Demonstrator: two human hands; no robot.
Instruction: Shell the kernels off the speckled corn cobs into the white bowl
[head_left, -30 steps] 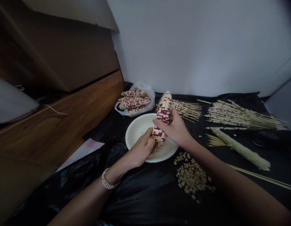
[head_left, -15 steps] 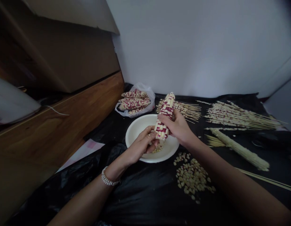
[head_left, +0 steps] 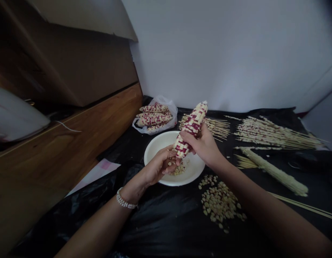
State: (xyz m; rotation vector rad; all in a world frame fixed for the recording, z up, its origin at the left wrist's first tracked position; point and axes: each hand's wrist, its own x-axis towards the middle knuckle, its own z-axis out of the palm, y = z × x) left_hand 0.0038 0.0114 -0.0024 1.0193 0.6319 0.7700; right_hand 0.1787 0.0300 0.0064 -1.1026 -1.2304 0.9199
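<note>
My right hand [head_left: 202,145] is wrapped round a cream and dark-red ear of corn [head_left: 193,123], thumb across its front. The ear tilts, its upper end leaning right, above a white bowl [head_left: 194,173]. At its lower end is my left hand [head_left: 162,165], palm up with curled fingers apart, the fingertips at or just under the ear. Whether they press on it is hard to see. Loose corn kernels [head_left: 179,170] lie in the bowl, partly hidden by my left hand.
Behind the bowl, a plastic bag [head_left: 171,105] holds several ears. Kernel-covered sticks [head_left: 262,132] lie at the back right, near a pale stripped cob [head_left: 279,170] and thin sticks [head_left: 303,204]. A kernel pile [head_left: 221,204] sits on black plastic sheeting [head_left: 160,222]. A wooden board [head_left: 101,122] bounds the left.
The ear has tipped further to the right at its upper end, in my right hand. My left fingers have shifted slightly down and left, away from the ear's face.
</note>
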